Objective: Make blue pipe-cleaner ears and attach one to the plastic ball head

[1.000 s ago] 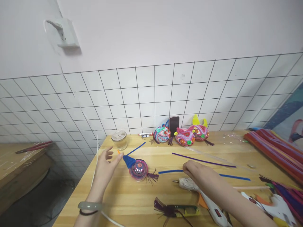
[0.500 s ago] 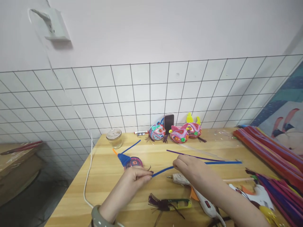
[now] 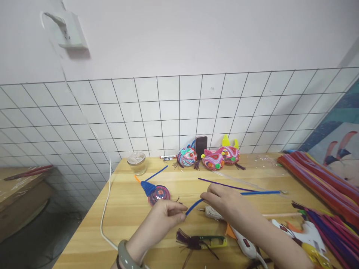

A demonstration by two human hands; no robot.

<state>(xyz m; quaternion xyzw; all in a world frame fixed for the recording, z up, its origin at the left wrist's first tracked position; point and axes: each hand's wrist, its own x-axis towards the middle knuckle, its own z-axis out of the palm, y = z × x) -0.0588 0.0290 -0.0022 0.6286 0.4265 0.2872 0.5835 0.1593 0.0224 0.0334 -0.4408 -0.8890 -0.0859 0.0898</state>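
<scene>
A blue pipe cleaner (image 3: 194, 206) stretches between my two hands above the wooden table. My left hand (image 3: 166, 216) pinches its left end between thumb and fingers. Gripping it farther along is my right hand (image 3: 220, 198), and the rest of the strip emerges to the right beyond that hand. Just past my left hand lies a round striped piece (image 3: 159, 195) with a blue cone, partly covered by the hand. A white glue gun (image 3: 213, 213) rests under my right forearm, which hides part of it.
Striped animal heads (image 3: 213, 160) and a phone (image 3: 201, 145) stand against the tiled wall. A glass cup (image 3: 137, 163) is at the back left. Pipe cleaner bundles (image 3: 322, 183) lie at right. A yellow-handled cutter (image 3: 214, 242) sits in front; a white cord (image 3: 105, 209) runs along the left.
My left hand has shifted slightly right and down, closer to my right hand. The blue span between the hands is shorter and steeper. The view has shifted slightly.
</scene>
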